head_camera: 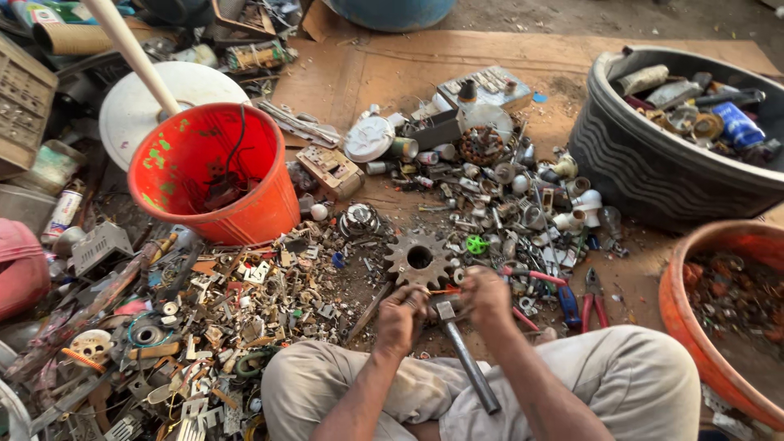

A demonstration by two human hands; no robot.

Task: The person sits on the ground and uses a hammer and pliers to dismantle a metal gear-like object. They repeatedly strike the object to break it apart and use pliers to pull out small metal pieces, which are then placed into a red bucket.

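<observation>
While the person sits cross-legged on the floor [343,77], cardboard spread under the scrap keeps small bits from sinking into the dirt. Largest is the black tub [645,167] at the right, heaped with mixed metal and plastic, seemingly a bin for one sort. Below it, an orange basin [694,327] holds rusty pieces; at the left an orange bucket [220,171] holds a few wires and a pale stick leaning out. These three ring the sitter within arm's reach, which suits tossing sorted parts. Between them lies the pile [245,302] of brackets, caps and fittings.

Closer in, a rusty sprocket [419,259] lies flat just beyond the hands. A hammer [461,347] rests head-up between the knees, handle toward the body, ready to snatch. Red pliers [592,302] lie to the right.

Left hand [400,317] and right hand [483,294] both have their grip closed on a small part [441,291] with an orange tip, held just above the hammer head; what it is cannot be told.
</observation>
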